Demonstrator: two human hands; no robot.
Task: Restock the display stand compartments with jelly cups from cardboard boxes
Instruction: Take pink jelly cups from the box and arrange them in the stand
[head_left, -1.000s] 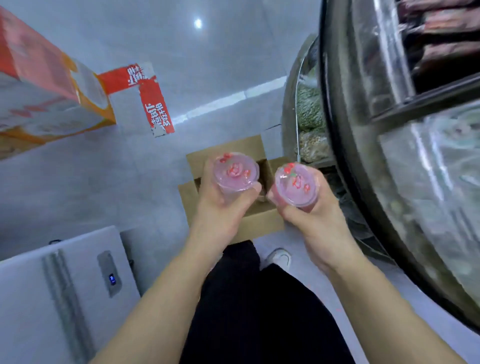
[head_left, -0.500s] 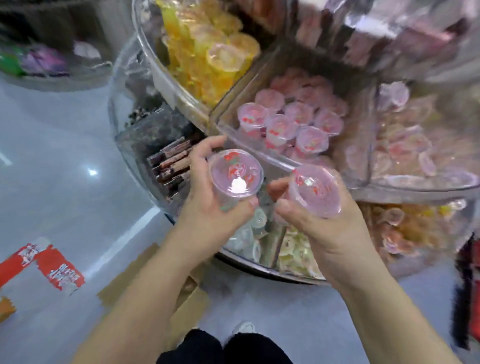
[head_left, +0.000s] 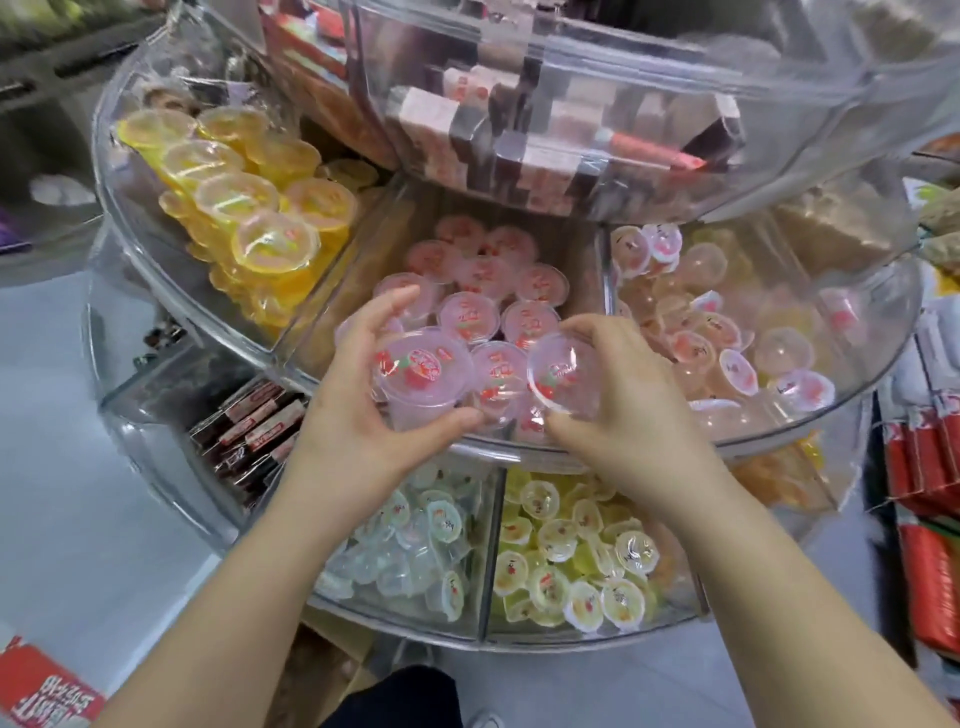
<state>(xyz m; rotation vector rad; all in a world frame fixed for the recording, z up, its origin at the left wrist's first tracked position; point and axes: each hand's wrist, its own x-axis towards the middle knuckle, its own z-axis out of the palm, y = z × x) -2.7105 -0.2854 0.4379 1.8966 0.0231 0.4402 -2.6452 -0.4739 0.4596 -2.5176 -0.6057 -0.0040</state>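
The tiered clear display stand (head_left: 779, 441) fills the view; its middle tier holds a pink-cup compartment (head_left: 478, 275) between a section of yellow cups (head_left: 249, 208) and one of mixed small cups (head_left: 727, 332). Over the front edge of the pink section, the left hand (head_left: 363, 431) has thumb and fingers curled round a pink jelly cup (head_left: 421, 374), lid up, and the right hand (head_left: 628, 410) clasps a second pink jelly cup (head_left: 563, 371), tilted toward the viewer. To place well, each cup would best be lowered lid-up into a gap at the front row, clear of the rim, and released only once seated, so that neighbours are not toppled. Compared with half a second earlier, both cups have travelled from below the tier's rim to just above the pink compartment, and the view has closed in on the stand.
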